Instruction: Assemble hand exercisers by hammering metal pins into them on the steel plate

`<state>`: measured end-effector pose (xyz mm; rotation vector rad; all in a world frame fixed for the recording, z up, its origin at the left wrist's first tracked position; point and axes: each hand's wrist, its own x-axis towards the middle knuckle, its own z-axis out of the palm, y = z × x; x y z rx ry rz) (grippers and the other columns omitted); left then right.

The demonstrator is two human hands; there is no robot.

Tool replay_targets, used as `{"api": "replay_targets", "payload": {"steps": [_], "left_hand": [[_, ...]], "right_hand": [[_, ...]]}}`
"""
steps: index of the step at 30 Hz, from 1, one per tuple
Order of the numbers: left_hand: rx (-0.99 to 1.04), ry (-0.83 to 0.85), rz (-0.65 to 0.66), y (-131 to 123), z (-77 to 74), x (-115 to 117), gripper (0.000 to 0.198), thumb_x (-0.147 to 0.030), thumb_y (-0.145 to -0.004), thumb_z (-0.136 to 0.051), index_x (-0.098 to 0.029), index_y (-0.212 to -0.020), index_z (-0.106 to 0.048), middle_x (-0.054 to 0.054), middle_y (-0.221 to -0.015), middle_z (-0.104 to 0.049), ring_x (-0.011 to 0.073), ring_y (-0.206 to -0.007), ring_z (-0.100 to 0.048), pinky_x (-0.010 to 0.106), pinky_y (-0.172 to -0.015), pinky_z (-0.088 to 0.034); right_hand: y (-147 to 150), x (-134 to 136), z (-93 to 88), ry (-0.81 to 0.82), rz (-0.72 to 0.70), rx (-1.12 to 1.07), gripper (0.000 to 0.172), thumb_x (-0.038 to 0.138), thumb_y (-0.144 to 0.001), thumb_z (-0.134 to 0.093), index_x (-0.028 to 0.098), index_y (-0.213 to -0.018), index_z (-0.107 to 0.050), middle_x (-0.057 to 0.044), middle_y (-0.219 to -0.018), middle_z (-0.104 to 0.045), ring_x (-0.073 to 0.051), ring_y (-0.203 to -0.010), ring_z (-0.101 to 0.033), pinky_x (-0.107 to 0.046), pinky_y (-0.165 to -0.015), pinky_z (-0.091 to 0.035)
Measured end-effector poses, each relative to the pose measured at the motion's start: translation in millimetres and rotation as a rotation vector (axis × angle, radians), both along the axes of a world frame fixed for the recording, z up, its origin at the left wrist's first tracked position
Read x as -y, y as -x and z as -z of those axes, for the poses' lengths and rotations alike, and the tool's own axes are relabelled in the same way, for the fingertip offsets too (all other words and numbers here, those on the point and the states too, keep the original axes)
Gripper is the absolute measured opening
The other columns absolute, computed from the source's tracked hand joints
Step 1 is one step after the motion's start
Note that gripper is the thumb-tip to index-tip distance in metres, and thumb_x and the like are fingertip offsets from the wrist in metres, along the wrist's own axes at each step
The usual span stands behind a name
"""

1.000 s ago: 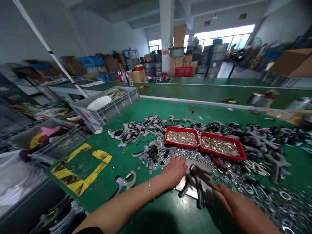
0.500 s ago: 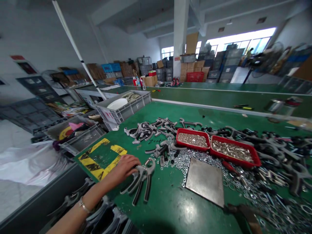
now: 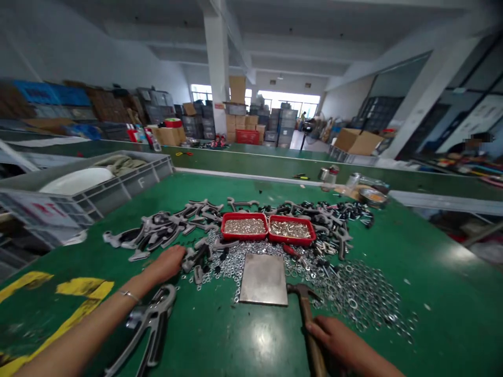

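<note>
Holding the hammer point(image 3: 301, 291) low on its wooden handle point(image 3: 311, 337) in a closed right hand point(image 3: 334, 340), just beside the steel plate point(image 3: 263, 279) on the tabletop point(image 3: 432, 293), with the left hand point(image 3: 167, 263) lying palm-down by cast metal parts point(image 3: 157, 230), grip unclear

One head-worn view above the green workbench point(image 3: 451, 293), facing forward and down at the left hand point(image 3: 167, 263) and right hand point(image 3: 334, 335)
</note>
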<state>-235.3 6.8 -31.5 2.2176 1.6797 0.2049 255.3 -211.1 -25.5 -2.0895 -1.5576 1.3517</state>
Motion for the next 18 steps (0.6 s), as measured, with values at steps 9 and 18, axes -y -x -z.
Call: {"api": "replay_targets", "payload": {"steps": [9,18], "left_hand": [[0.456,0.112,-0.242,6.0,-26.6,-30.5,0.012,-0.021,-0.071,-0.073,-0.017,-0.079,-0.064,0.0,-0.073,-0.068,0.02,-0.074,-0.063,0.024,-0.068,-0.048],[1.838,0.106,-0.394,-46.5,-101.1,90.0,0.024,-0.021,-0.083,-0.055,-0.015,-0.105,-0.062,0.007,-0.092,-0.066,0.0182,-0.08,-0.062,0.031,-0.069,-0.055]], "right_hand": [[-128.6,-106.5,-16.2,-0.334,0.024,0.391,0.031,0.036,-0.094,-0.035,0.02,-0.102,-0.06,-0.01,-0.093,-0.072,-0.02,-0.073,-0.069,-0.03,-0.066,-0.052],[-157.2,-177.2,22.7,-0.595,-0.146,0.55,0.021,0.026,-0.084,-0.045,0.024,-0.063,-0.049,-0.013,-0.073,-0.058,-0.026,-0.068,-0.056,-0.043,-0.068,-0.042]]}}
